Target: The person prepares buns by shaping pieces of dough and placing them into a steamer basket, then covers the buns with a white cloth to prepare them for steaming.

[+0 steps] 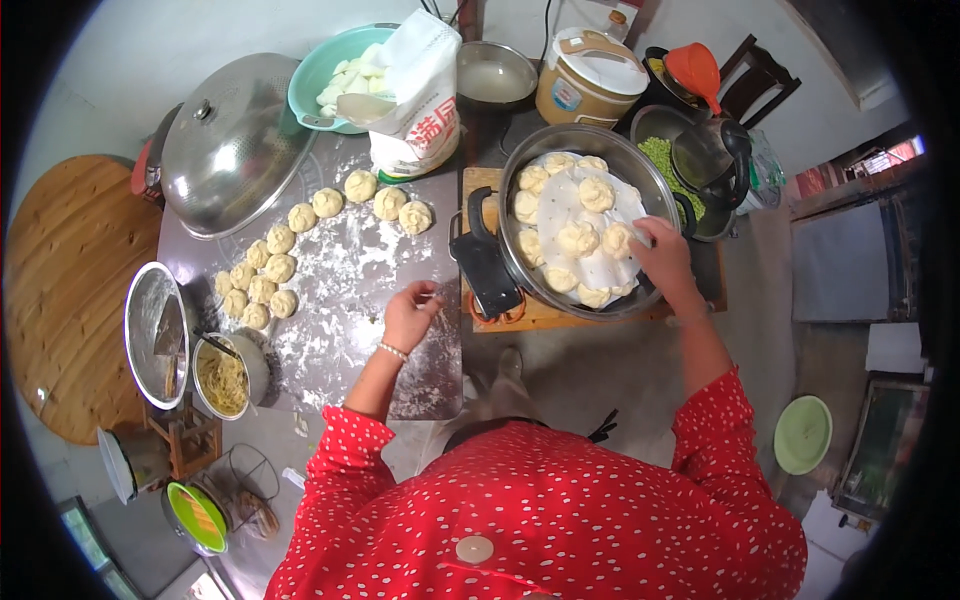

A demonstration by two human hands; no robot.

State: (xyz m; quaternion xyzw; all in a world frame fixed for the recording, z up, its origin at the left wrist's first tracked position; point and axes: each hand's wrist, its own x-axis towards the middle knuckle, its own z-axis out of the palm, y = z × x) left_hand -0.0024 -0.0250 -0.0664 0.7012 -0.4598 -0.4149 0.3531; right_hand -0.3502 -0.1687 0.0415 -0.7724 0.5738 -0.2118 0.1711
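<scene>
My right hand point(666, 259) is at the right side of a pleated dough bun point(617, 240), its fingers around the bun's edge. That bun rests on a white perforated liner point(556, 196) inside a round metal steamer pot point(517, 281). Two more buns, one at the liner's upper part point(596, 193) and one to the left point(578, 238), share this sheet. Several others ring it lower down, partly covered by the liner. My left hand point(412, 315), wearing a beaded bracelet, hovers over the floured table point(352, 262) with fingers loosely curled and nothing held.
Several shaped buns point(280, 268) line the table's left side. A flour bag point(420, 112) and a teal basin point(300, 105) stand behind, near a domed lid point(232, 142). Left are a metal bowl point(139, 337) and a filling pot point(259, 364). A rice cooker point(581, 94) sits behind the steamer.
</scene>
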